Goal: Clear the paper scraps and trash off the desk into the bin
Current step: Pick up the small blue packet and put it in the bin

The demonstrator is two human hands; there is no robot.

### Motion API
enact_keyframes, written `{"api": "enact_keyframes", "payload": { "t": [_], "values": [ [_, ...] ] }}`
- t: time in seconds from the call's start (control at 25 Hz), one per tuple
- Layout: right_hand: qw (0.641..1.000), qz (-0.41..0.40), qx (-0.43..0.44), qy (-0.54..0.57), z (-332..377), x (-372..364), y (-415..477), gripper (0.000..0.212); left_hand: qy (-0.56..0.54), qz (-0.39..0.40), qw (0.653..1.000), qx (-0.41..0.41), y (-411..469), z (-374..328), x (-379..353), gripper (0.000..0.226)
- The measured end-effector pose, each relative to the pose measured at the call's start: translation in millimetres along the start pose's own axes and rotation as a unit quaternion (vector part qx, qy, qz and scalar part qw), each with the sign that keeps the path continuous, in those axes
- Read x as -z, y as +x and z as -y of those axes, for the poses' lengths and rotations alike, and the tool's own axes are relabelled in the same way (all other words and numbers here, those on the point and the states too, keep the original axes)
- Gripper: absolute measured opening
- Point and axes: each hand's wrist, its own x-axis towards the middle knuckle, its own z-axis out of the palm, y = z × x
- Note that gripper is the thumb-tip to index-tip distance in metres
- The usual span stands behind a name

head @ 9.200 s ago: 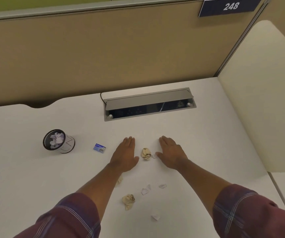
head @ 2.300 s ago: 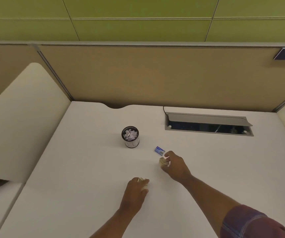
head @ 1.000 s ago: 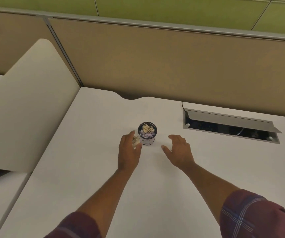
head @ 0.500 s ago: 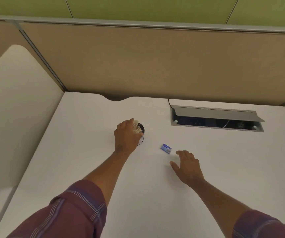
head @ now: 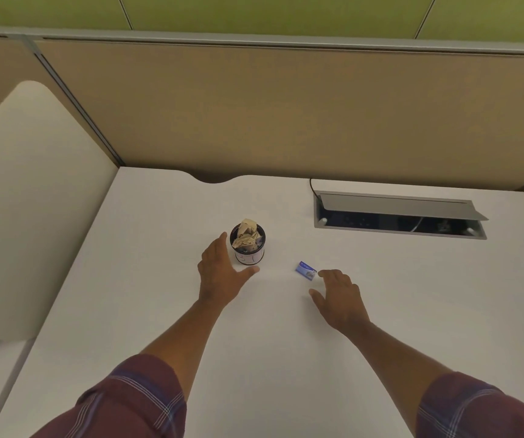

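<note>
A small round bin (head: 248, 254) with a black rim stands on the white desk (head: 286, 358). Crumpled tan paper (head: 247, 233) sticks up out of its top, over white scraps. My left hand (head: 221, 273) is open just left of the bin, thumb stretched under it, holding nothing. A small blue packet (head: 306, 270) lies flat on the desk to the right of the bin. My right hand (head: 339, 298) rests open on the desk, its fingertips right beside the packet. No loose scraps show on the desk around my hands.
An open cable tray (head: 399, 216) with a raised grey lid is sunk into the desk at the back right. A tan partition (head: 286, 109) closes the back. A cream divider panel (head: 33, 200) stands along the left edge.
My left hand has let the crumpled paper go into the bin and drawn back beside it, empty. The right hand has barely moved next to the blue packet.
</note>
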Motion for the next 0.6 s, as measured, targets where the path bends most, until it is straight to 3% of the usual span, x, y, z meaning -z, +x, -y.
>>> {"api": "enact_keyframes", "payload": {
  "t": [0.2,0.36,0.6],
  "values": [
    [1.0,0.027,0.006,-0.015,10,3,16,0.038,0.098,0.076,0.992,0.04,-21,37,-8,0.124],
    [0.999,0.047,0.009,-0.006,18,2,32,0.039,0.195,0.159,0.968,0.021,-37,60,-18,0.117],
    [0.998,0.057,0.03,-0.025,25,-13,46,0.038,0.219,0.183,0.958,0.002,-41,66,-22,0.11]
  ]
}}
